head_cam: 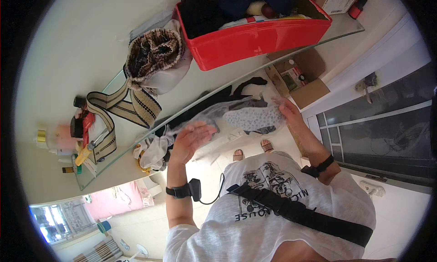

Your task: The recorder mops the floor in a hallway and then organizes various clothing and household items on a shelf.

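A clear plastic bag (218, 108) stretches between my two hands, in front of my chest and below the edge of a glass shelf. Inside it lies a pale, sole-shaped piece (254, 118) with small grey dots; darker shapes show behind. My right hand (288, 111) grips the bag's right end, thumb and fingers around the film. My left hand (194, 137) is on the bag's left part, fingers fairly straight and blurred; the film hides part of its hold.
Above is the glass shelf (218, 86) with a red bin (256, 43), a drawstring pouch (167, 74), a woven strap (146, 108) and a yellow-handled screwdriver (85, 154). Below it sit an open cardboard box (309, 93) and bunched white cloth (155, 156). A door (382, 125) stands at right.
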Available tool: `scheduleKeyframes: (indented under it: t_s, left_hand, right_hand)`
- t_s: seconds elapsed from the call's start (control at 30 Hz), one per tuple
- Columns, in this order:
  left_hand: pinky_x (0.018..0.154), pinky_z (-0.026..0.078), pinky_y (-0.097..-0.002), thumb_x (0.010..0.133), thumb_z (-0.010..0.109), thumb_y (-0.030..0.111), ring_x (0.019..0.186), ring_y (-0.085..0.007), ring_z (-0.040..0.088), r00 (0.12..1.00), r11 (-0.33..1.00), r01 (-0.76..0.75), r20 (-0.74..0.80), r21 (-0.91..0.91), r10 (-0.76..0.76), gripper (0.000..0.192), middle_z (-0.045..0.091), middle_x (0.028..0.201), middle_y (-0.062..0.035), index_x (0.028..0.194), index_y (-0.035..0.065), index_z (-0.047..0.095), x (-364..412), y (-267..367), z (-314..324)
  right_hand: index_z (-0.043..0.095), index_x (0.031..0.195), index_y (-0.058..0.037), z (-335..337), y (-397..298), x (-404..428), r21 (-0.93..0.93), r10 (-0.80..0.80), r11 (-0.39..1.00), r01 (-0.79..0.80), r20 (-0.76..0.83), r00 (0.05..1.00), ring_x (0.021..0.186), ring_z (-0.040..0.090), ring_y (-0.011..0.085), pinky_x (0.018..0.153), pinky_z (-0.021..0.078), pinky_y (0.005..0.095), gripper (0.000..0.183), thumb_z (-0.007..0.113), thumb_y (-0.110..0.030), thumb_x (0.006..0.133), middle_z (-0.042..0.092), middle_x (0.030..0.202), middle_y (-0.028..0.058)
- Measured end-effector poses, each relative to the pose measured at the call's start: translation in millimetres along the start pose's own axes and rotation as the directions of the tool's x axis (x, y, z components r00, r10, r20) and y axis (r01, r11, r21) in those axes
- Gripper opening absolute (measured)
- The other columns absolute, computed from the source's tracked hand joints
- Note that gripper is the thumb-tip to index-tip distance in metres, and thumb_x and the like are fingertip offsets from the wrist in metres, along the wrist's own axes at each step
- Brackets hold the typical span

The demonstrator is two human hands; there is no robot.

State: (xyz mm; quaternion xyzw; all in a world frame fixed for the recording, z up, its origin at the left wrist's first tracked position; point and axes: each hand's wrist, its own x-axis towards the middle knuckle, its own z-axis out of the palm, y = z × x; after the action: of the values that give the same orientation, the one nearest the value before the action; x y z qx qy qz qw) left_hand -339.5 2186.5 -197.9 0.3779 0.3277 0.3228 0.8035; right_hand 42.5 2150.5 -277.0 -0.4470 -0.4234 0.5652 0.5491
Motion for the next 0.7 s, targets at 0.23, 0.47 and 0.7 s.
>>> scheduleKeyframes:
  t_s: [0.23,0.47,0.7]
  left_hand:
    - [0.099,0.038,-0.0378,0.082,0.067,0.037,0.126,-0.0238,0.04,0.981,0.984,0.147,0.145,-0.105,-0.131,0.077,0.039,0.14,-0.0092,0.143,0.0078,0.03,33.0,-35.0,36.0]
    - [0.105,0.032,-0.0397,0.069,0.081,0.032,0.127,-0.0286,0.037,0.951,0.253,-0.221,0.265,0.942,-0.158,0.089,0.026,0.146,-0.0116,0.14,0.0076,0.034,64.8,-55.9,51.6]
    - [0.108,0.028,-0.0379,0.055,0.088,0.018,0.13,-0.0244,0.035,0.925,0.864,-0.336,0.304,0.374,0.228,0.099,0.029,0.143,-0.0114,0.138,0.0086,0.033,69.0,-47.0,101.7]
  right_hand:
    - [0.05,0.129,-0.003,25.9,-14.0,-9.7,-0.161,0.064,0.985,-0.055,0.052,0.997,0.098,0.05,0.0089,0.086,0.0416,0.0241,0.041,0.053,-0.023,0.094,0.056,0.116,0.0017]
    - [0.05,0.128,-0.0014,39.6,-26.3,-4.9,-0.237,0.054,0.971,-0.016,0.153,0.987,0.111,0.05,0.0129,0.098,0.0357,0.028,0.038,0.048,-0.02,0.095,0.056,0.124,0.0063]
    - [0.053,0.127,-0.0058,42.9,-26.1,-7.1,-0.375,0.039,0.927,0.01,0.123,0.992,0.102,0.055,0.0147,0.088,0.0435,0.0271,0.039,0.053,-0.026,0.094,0.059,0.118,0.0101]
